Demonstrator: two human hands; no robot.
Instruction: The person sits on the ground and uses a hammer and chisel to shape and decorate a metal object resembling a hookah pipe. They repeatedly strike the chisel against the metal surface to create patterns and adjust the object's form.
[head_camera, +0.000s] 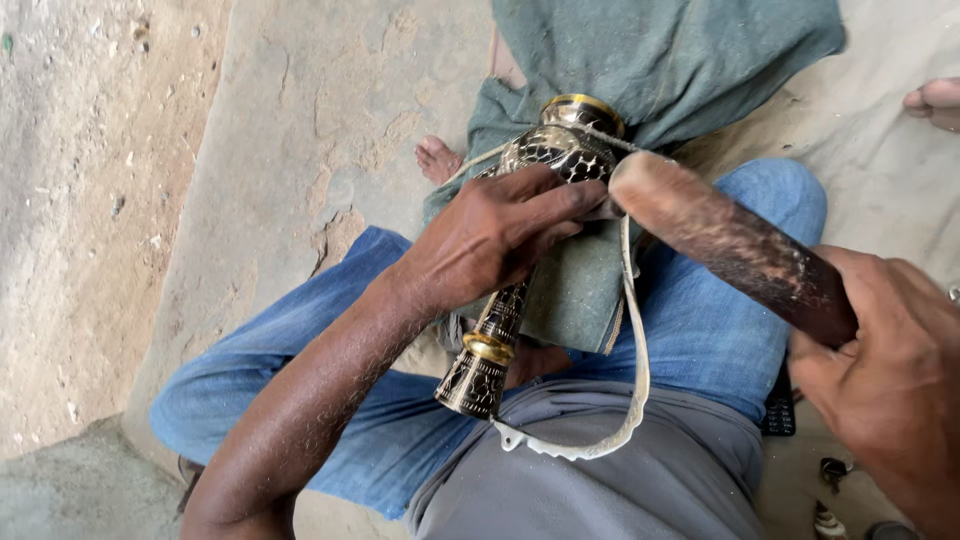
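A black and brass engraved vase (540, 160) lies tilted across my lap on a green cloth (640, 60). My left hand (495, 235) rests on its body, its fingers pinching a small metal tool against the patterned surface. My right hand (885, 370) grips a thick wooden mallet (730, 245), whose rounded end hovers just right of the left fingers, near the vase's shoulder. A pale strap (632, 350) loops over the vase and down over my lap.
I sit cross-legged in blue jeans (330, 300) on a sandy concrete floor (290, 110). My bare toes (437, 158) show beside the cloth. Another person's foot (935, 100) is at the right edge. Small objects (830, 490) lie at the lower right.
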